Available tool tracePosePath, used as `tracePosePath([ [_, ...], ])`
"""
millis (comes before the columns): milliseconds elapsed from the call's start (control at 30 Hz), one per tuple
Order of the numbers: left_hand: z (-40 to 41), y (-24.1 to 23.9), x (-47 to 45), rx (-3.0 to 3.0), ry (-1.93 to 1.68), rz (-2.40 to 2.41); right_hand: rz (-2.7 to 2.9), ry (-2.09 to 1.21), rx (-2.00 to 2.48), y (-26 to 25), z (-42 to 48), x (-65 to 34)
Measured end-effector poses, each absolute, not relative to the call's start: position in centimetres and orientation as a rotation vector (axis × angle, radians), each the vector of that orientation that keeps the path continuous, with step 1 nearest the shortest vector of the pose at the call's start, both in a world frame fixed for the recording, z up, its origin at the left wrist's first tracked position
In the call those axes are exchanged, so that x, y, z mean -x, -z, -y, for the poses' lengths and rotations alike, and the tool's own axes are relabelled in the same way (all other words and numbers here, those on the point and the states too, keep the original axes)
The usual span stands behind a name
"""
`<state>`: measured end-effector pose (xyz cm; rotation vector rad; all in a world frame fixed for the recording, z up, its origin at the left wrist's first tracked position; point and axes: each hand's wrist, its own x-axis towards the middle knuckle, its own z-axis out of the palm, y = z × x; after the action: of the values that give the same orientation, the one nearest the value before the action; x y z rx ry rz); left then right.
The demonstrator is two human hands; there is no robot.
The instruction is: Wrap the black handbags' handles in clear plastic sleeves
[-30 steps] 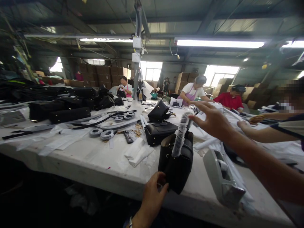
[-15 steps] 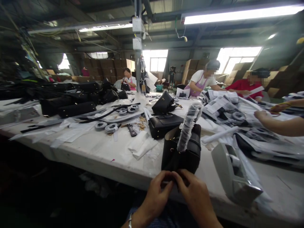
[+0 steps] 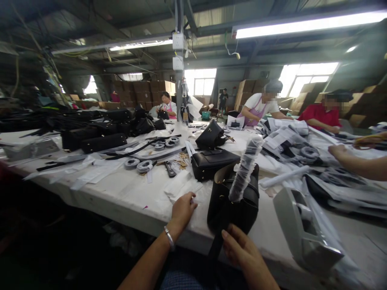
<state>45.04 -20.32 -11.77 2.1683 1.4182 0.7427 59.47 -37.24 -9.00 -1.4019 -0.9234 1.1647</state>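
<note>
A black handbag (image 3: 217, 201) stands upright at the front edge of the table, its handle (image 3: 242, 177) wrapped in clear plastic film. My right hand (image 3: 242, 245) pinches a black strap (image 3: 216, 243) that hangs down the near side of the bag. To the left of the bag, my left hand (image 3: 183, 209) rests over the white tissue sheets (image 3: 178, 185) and clear plastic, fingers curled and tips close together. Whatever lies between those fingertips is too small to make out. Right behind, a second black handbag (image 3: 211, 163) lies on the table.
A grey tape dispenser (image 3: 302, 225) sits at the right. Coiled wrapped straps (image 3: 144, 166), a black-handled cutter (image 3: 170, 169) and paper tags lie left of centre. Black bags (image 3: 102, 143) pile up at far left, plastic-wrapped parts at right. Co-workers stand across the table; another person's arm (image 3: 359, 161) reaches in.
My hands, together at the bag's front edge before, are now apart. The left has moved left and forward to the tissue and plastic; the right stays low by the bag, on the strap.
</note>
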Motion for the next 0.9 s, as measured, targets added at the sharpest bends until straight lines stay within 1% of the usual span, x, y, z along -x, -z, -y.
tracePosePath([
  [133, 22.0, 10.5, -42.4, -2.141, -0.829, -1.355, 1.021, -1.153, 1.333, 8.9, 37.3, -59.7],
  [233, 23.7, 7.9, -39.2, -2.186, -0.904, -1.164, 1.068, -1.115, 1.301, 8.4, 37.3, -59.6],
  [300, 24.9, 5.7, -37.2, -2.297, -0.865, -1.057, 1.052, -1.117, 1.284, 8.0, 37.2, -59.3],
  [433, 27.7, 2.0, -34.6, -2.567, -0.656, -1.14, 0.934, -1.238, 1.162, 7.2, 37.1, -58.2],
  [533, 29.3, 0.4, -34.6, -2.677, -0.296, -1.096, 0.905, -1.315, 1.079, 7.1, 37.1, -57.6],
  [600, 29.8, -0.2, -35.3, -2.669, -0.16, -0.982, 0.943, -1.369, 1.034, 7.2, 37.1, -57.5],
  [667, 29.7, -0.6, -36.2, -2.619, -0.251, -0.9, 0.992, -1.412, 1.004, 7.3, 37.1, -57.4],
  [733, 29.4, -0.6, -37.2, -2.471, -0.474, -0.882, 1.009, -1.424, 0.995, 7.5, 37.0, -57.2],
  [833, 28.8, 0.1, -38.8, -2.016, -0.792, -0.895, 0.922, -1.447, 0.937, 7.5, 36.9, -56.5],
  [900, 28.8, 1.4, -39.8, -1.67, -0.879, -0.859, 0.829, -1.467, 0.881, 7.5, 37.0, -56.1],
])
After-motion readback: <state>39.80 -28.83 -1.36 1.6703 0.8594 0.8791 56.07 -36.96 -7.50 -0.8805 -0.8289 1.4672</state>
